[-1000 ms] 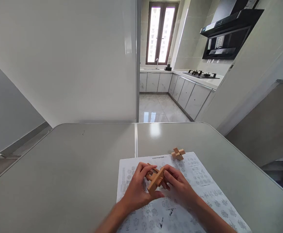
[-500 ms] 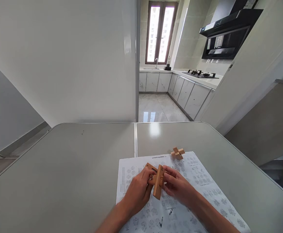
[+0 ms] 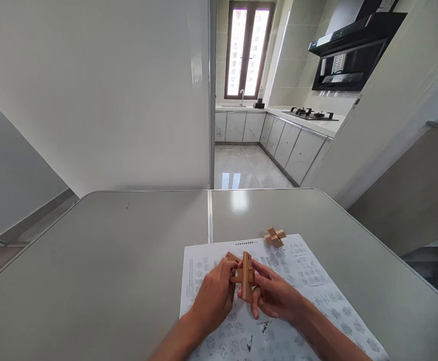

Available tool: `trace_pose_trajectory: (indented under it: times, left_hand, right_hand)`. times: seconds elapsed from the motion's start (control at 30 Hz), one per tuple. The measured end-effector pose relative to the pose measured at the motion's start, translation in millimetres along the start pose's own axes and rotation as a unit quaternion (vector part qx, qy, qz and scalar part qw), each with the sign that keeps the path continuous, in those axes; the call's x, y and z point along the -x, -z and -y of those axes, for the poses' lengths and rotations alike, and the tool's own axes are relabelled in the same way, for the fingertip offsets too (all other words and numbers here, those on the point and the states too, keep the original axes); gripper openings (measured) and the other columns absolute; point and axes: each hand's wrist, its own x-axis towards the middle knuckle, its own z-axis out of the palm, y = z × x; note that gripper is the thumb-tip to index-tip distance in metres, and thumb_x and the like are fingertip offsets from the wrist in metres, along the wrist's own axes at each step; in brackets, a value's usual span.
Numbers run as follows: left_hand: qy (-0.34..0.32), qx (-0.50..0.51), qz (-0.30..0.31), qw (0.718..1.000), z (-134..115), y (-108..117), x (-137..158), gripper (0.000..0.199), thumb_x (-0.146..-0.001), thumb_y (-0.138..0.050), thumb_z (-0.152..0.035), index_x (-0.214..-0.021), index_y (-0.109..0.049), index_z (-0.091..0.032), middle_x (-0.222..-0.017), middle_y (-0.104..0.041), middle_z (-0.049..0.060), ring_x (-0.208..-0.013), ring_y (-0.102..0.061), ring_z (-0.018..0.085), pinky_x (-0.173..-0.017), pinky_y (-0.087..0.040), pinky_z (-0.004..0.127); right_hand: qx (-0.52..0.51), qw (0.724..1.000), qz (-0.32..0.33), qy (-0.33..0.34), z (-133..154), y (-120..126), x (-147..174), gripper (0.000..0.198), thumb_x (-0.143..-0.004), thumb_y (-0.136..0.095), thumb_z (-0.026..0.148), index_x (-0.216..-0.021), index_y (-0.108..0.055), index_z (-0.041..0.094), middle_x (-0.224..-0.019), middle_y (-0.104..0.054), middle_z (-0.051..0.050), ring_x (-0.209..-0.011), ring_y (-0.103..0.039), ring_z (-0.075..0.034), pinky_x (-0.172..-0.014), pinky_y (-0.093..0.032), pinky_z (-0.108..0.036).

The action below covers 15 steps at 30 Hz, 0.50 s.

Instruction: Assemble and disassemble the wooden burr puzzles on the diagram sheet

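Several interlocking wooden puzzle pieces (image 3: 246,281) are held together between my two hands, just above a printed sheet. My left hand (image 3: 215,291) is closed around the left part, its thumb and fingers pinching a crosswise stick. On the other side, my right hand (image 3: 277,293) grips the longer upright bar, which has a number marked near its top; the thumb and index finger press against it while other fingers curl below. Where the pieces join is partly hidden by my fingers. An assembled wooden burr puzzle (image 3: 275,237) rests at the sheet's top edge.
The white sheet (image 3: 309,260) carries rows of small printed puzzle diagrams and lies on a grey table (image 3: 109,265). A seam runs across the tabletop. Beyond the far edge stand a white panel (image 3: 128,100) and a kitchen with cabinets (image 3: 279,138).
The long bar has turned more upright and sits slightly higher. My right hand's fingers have shifted, with some now curled beneath the pieces. My left hand has barely moved.
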Motion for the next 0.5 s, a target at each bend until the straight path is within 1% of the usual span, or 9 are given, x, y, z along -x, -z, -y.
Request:
trace_pose_trajectory:
  times: [0.07, 0.17, 0.3, 0.4, 0.5]
  left_hand:
    - [-0.003, -0.008, 0.005, 1.000, 0.6, -0.6, 0.4, 0.033, -0.092, -0.043, -0.007, -0.118, -0.052, -0.025, -0.103, -0.065, 0.006, -0.080, -0.065, 0.020, -0.070, -0.052, 0.031]
    - [-0.005, -0.025, 0.006, 1.000, 1.8, -1.3, 0.9, 0.034, -0.091, -0.042, -0.005, -0.117, -0.052, -0.024, -0.103, -0.065, 0.006, -0.081, -0.065, 0.021, -0.069, -0.052, 0.031]
    - [-0.002, -0.033, 0.012, 0.999, 0.6, -1.2, 0.5, 0.032, -0.090, -0.045, -0.006, -0.114, -0.052, -0.025, -0.106, -0.065, 0.006, -0.085, -0.066, 0.022, -0.071, -0.052, 0.032]
    - [0.008, -0.019, 0.021, 1.000, -2.8, 0.2, -0.6, 0.026, -0.094, -0.050, -0.013, -0.116, -0.052, -0.026, -0.111, -0.065, 0.006, -0.091, -0.066, 0.022, -0.076, -0.052, 0.033]
    - [0.022, -0.007, 0.031, 0.999, -5.1, 2.0, -0.9, 0.017, -0.099, -0.055, -0.026, -0.116, -0.053, -0.026, -0.112, -0.067, 0.006, -0.095, -0.066, 0.023, -0.081, -0.052, 0.035]
  right_hand:
    - [0.006, 1.000, -0.009, 0.003, -0.8, 1.0, -0.2, 0.069, -0.093, -0.072, 0.057, -0.147, -0.043, 0.024, -0.095, -0.077, -0.010, -0.057, -0.076, -0.018, -0.033, -0.034, -0.015]
    - [0.015, 0.999, -0.027, 0.007, -0.7, 1.1, 0.2, 0.063, -0.093, -0.072, 0.057, -0.139, -0.048, 0.023, -0.089, -0.078, -0.009, -0.049, -0.072, -0.016, -0.034, -0.033, -0.016]
    - [0.016, 0.998, -0.056, 0.026, 3.5, -4.6, 1.6, 0.052, -0.090, -0.076, 0.053, -0.127, -0.054, 0.022, -0.073, -0.075, -0.002, -0.037, -0.061, -0.011, -0.036, -0.035, -0.017]
    - [0.015, 0.995, -0.088, 0.052, 5.9, -9.5, 2.5, 0.045, -0.090, -0.077, 0.047, -0.122, -0.056, 0.023, -0.065, -0.071, 0.002, -0.035, -0.056, -0.009, -0.041, -0.039, -0.018]
    - [0.009, 0.992, -0.112, 0.055, 5.1, -9.7, 3.0, 0.044, -0.089, -0.077, 0.047, -0.120, -0.057, 0.023, -0.068, -0.072, 0.001, -0.030, -0.050, -0.008, -0.035, -0.031, -0.018]
